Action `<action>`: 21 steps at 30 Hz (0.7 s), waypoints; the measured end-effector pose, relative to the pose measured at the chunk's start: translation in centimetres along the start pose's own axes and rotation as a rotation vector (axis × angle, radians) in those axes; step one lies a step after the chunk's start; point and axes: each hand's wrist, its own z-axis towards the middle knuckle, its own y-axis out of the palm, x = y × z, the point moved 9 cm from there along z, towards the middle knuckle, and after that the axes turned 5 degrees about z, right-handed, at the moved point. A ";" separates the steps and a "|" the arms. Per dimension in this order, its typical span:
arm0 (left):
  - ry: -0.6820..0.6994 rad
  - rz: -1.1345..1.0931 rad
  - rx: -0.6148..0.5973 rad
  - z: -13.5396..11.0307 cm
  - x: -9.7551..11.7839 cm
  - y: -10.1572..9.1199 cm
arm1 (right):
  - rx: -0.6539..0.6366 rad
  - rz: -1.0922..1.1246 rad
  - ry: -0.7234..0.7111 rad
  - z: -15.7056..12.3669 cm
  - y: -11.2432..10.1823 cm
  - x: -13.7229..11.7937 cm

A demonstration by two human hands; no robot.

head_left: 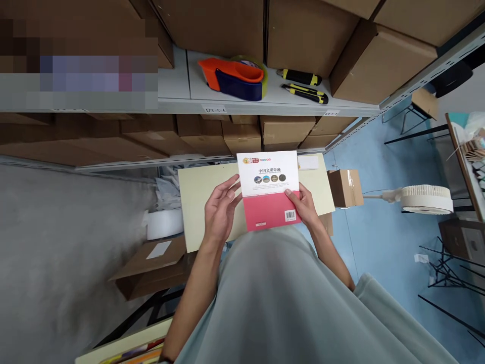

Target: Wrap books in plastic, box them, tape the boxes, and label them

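A thin book [271, 207] with a white upper half, a pink lower half and a barcode faces up in front of my body. My right hand [303, 205] grips its right edge, thumb on the cover and fingers behind. Beside the left edge is my left hand [222, 207], palm turned inward with fingers apart; its fingertips are at the edge, and I cannot tell whether they touch. Under the book lies a pale yellow tabletop [204, 202]. A white slip [308, 162] sits on it behind the book's upper right corner.
On the grey shelf [178, 81] ahead are an orange and blue tape dispenser [235, 81] and several box cutters [303, 86], with cardboard boxes [212, 30] behind. An open carton [151, 268] and a white roll [164, 224] stand left; a white fan [426, 198] stands right.
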 end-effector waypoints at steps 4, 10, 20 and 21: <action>0.064 0.029 -0.047 -0.2 0.8 0.4 | 0.005 -0.046 -0.016 -0.3 -0.6 -0.8; 0.067 0.070 -0.081 -0.6 0.7 0.7 | -0.019 -0.085 -0.037 -0.5 -0.8 -1.0; 0.029 0.074 -0.044 -1.1 0.8 0.9 | -0.023 -0.106 -0.005 -1.1 -0.8 -0.5; 0.027 0.075 -0.043 -1.2 0.8 0.9 | -0.021 -0.111 -0.004 -1.1 -0.9 -0.5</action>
